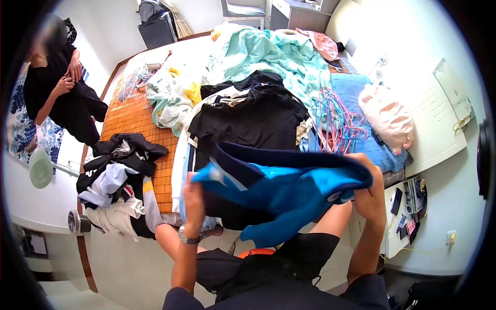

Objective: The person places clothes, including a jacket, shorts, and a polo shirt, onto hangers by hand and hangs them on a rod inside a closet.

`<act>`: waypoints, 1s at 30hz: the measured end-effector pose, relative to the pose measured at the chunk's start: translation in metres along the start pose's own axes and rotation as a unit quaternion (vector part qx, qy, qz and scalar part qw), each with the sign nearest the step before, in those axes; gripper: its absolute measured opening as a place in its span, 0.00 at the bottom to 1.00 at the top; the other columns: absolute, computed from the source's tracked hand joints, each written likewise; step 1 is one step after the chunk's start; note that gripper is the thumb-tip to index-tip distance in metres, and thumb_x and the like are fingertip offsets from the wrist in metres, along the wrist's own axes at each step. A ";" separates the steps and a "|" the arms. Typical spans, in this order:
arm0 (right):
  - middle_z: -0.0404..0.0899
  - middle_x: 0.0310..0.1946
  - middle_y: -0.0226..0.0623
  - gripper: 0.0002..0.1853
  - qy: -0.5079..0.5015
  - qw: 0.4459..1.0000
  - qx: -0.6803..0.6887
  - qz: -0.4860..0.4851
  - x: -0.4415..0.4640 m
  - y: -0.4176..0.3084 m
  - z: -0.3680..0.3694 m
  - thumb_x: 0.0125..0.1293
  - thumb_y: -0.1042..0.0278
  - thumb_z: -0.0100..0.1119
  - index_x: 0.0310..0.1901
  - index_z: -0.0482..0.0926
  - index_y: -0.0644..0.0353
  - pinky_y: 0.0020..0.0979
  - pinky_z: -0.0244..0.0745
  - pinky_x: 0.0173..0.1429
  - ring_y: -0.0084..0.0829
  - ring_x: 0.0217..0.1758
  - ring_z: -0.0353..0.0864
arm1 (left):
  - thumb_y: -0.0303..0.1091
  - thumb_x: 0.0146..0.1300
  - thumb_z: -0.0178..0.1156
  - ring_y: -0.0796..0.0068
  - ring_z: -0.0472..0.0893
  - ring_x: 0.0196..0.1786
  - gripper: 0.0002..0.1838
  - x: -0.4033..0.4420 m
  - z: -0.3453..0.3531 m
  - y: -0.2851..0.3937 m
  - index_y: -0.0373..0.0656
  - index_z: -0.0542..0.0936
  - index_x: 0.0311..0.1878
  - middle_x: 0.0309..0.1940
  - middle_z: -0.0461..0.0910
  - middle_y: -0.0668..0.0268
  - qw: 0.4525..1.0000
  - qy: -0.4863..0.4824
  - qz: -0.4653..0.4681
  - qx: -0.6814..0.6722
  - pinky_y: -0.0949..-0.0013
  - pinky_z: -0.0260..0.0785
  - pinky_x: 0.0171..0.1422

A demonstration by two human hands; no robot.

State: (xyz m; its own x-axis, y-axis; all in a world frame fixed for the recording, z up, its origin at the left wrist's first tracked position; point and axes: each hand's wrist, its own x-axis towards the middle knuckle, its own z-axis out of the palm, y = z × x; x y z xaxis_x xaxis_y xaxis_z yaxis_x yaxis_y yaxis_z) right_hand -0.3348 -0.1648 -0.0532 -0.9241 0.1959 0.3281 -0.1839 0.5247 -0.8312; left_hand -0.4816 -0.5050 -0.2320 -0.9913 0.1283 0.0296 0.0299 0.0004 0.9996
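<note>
A blue garment with a dark navy band (289,191) is stretched in the air between my two hands, above my lap. My left hand (193,206), slightly blurred, grips its left end. At the right end, my right hand (369,191) is closed on the dark edge. Behind the garment, a black shirt (248,119) lies spread on top of other flat clothes on the bed. A heap of dark, grey and white clothes (119,181) sits at the bed's near left corner.
Pink and blue hangers (341,121) lie in a tangle right of the shirt. A mint blanket (268,54) covers the bed's far part. A person in black (64,93) stands at the left. A bedside table (398,222) holding small items is at the right.
</note>
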 end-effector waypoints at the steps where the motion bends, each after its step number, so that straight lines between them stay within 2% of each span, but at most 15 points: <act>1: 0.86 0.38 0.48 0.23 0.000 1.000 -0.020 0.007 0.001 0.001 -0.002 0.53 0.87 0.46 0.52 0.81 0.68 0.29 0.78 0.51 0.34 0.44 0.88 | 0.45 0.82 0.47 0.83 0.71 0.37 0.16 0.009 -0.012 0.002 0.42 0.77 0.49 0.34 0.73 0.75 0.996 0.074 0.048 0.002 0.76 0.64 0.43; 4: 0.86 0.38 0.49 0.24 0.074 0.988 -0.130 -0.027 -0.003 0.016 0.008 0.53 0.89 0.46 0.50 0.82 0.64 0.30 0.79 0.49 0.37 0.44 0.90 | 0.32 0.78 0.53 0.78 0.76 0.37 0.09 0.007 -0.027 0.072 0.36 0.77 0.44 0.34 0.79 0.66 0.927 0.171 0.291 0.165 0.74 0.68 0.42; 5: 0.86 0.38 0.49 0.24 0.073 0.989 -0.129 -0.027 -0.005 0.021 0.011 0.53 0.89 0.46 0.50 0.82 0.64 0.30 0.79 0.49 0.37 0.44 0.90 | 0.31 0.76 0.55 0.77 0.74 0.35 0.08 0.007 -0.030 0.083 0.36 0.77 0.41 0.32 0.76 0.69 0.903 0.213 0.325 0.183 0.73 0.67 0.41; 7: 0.86 0.38 0.49 0.18 0.156 0.969 -0.185 -0.052 -0.010 0.030 0.011 0.58 0.86 0.51 0.48 0.83 0.63 0.32 0.79 0.46 0.39 0.42 0.90 | 0.21 0.63 0.60 0.69 0.77 0.27 0.01 0.005 -0.040 0.113 0.36 0.78 0.36 0.26 0.79 0.62 0.813 0.228 0.458 0.279 0.70 0.68 0.34; 10: 0.86 0.35 0.44 0.11 0.201 0.957 -0.203 -0.057 -0.018 0.027 0.004 0.64 0.81 0.55 0.46 0.82 0.63 0.31 0.79 0.44 0.35 0.38 0.89 | 0.17 0.52 0.64 0.69 0.77 0.25 0.06 -0.007 -0.054 0.142 0.37 0.80 0.33 0.23 0.78 0.61 0.773 0.229 0.487 0.337 0.69 0.66 0.30; 15: 0.85 0.36 0.40 0.10 0.274 0.938 -0.208 -0.051 -0.027 0.010 -0.004 0.64 0.73 0.63 0.46 0.80 0.63 0.29 0.78 0.45 0.29 0.37 0.86 | 0.22 0.54 0.65 0.68 0.76 0.25 0.04 -0.018 -0.071 0.174 0.34 0.79 0.30 0.23 0.78 0.61 0.730 0.255 0.539 0.334 0.70 0.64 0.30; 19: 0.84 0.38 0.39 0.15 0.325 0.900 -0.236 -0.168 -0.022 0.002 -0.004 0.58 0.73 0.69 0.45 0.77 0.61 0.28 0.77 0.46 0.31 0.38 0.85 | 0.24 0.57 0.65 0.71 0.74 0.25 0.06 -0.019 -0.077 0.201 0.34 0.78 0.28 0.23 0.75 0.63 0.676 0.294 0.576 0.353 0.71 0.63 0.31; 21: 0.83 0.35 0.38 0.13 0.347 0.884 -0.241 -0.203 -0.016 -0.008 -0.009 0.59 0.72 0.69 0.43 0.77 0.61 0.27 0.76 0.45 0.28 0.37 0.84 | 0.22 0.61 0.64 0.75 0.72 0.26 0.07 -0.017 -0.090 0.210 0.35 0.76 0.28 0.23 0.74 0.65 0.664 0.388 0.527 0.362 0.73 0.63 0.32; 22: 0.82 0.32 0.37 0.11 0.351 0.880 -0.247 -0.205 -0.016 -0.009 -0.016 0.61 0.71 0.68 0.41 0.77 0.62 0.27 0.76 0.43 0.27 0.35 0.83 | 0.25 0.68 0.63 0.80 0.70 0.26 0.11 -0.016 -0.094 0.217 0.37 0.75 0.28 0.21 0.73 0.67 0.663 0.399 0.522 0.359 0.75 0.63 0.31; 23: 0.81 0.29 0.37 0.09 0.355 0.876 -0.255 -0.206 -0.016 -0.010 -0.022 0.63 0.69 0.68 0.39 0.77 0.63 0.26 0.75 0.42 0.25 0.33 0.82 | 0.25 0.68 0.63 0.80 0.70 0.26 0.11 -0.014 -0.099 0.220 0.37 0.75 0.28 0.21 0.73 0.67 0.660 0.400 0.524 0.359 0.75 0.63 0.31; 25: 0.74 0.20 0.38 0.15 0.373 0.856 -0.281 -0.223 -0.007 -0.016 -0.029 0.76 0.64 0.57 0.31 0.76 0.65 0.27 0.70 0.32 0.24 0.24 0.74 | 0.32 0.73 0.63 0.83 0.67 0.25 0.15 -0.008 -0.115 0.223 0.39 0.74 0.28 0.19 0.71 0.69 0.627 0.483 0.493 0.360 0.76 0.61 0.29; 26: 0.74 0.20 0.38 0.16 0.362 0.853 -0.308 -0.216 -0.004 -0.015 -0.035 0.77 0.63 0.56 0.31 0.76 0.65 0.28 0.69 0.31 0.26 0.23 0.73 | 0.39 0.74 0.64 0.86 0.65 0.25 0.19 -0.004 -0.132 0.222 0.41 0.73 0.28 0.18 0.70 0.70 0.610 0.465 0.513 0.386 0.77 0.59 0.28; 27: 0.73 0.20 0.39 0.17 0.351 0.849 -0.336 -0.209 -0.003 -0.014 -0.039 0.78 0.61 0.55 0.31 0.76 0.65 0.28 0.68 0.30 0.28 0.21 0.72 | 0.36 0.73 0.64 0.85 0.65 0.26 0.18 0.001 -0.141 0.228 0.39 0.72 0.28 0.18 0.69 0.71 0.583 0.465 0.516 0.422 0.76 0.59 0.29; 29: 0.74 0.19 0.41 0.20 0.339 0.862 -0.320 -0.200 0.002 -0.016 -0.041 0.78 0.59 0.54 0.30 0.76 0.65 0.29 0.69 0.29 0.30 0.21 0.74 | 0.35 0.73 0.64 0.85 0.65 0.26 0.18 -0.002 -0.131 0.234 0.38 0.71 0.28 0.18 0.70 0.70 0.609 0.466 0.488 0.417 0.76 0.60 0.28; 30: 0.75 0.20 0.41 0.21 0.367 0.820 -0.337 -0.281 0.003 -0.016 -0.042 0.78 0.56 0.55 0.30 0.76 0.65 0.30 0.70 0.29 0.31 0.21 0.76 | 0.35 0.73 0.64 0.85 0.65 0.26 0.18 -0.006 -0.133 0.238 0.38 0.71 0.28 0.18 0.70 0.70 0.608 0.466 0.489 0.416 0.76 0.60 0.28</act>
State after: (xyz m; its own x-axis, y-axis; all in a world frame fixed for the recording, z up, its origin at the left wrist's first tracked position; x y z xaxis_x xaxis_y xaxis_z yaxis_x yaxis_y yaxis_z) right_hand -0.3203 -0.1379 -0.0197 -0.2607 0.0816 0.9620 -0.0573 0.9934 -0.0997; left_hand -0.4860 -0.6373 0.0058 -0.0776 -0.1466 0.9861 0.3338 0.9282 0.1643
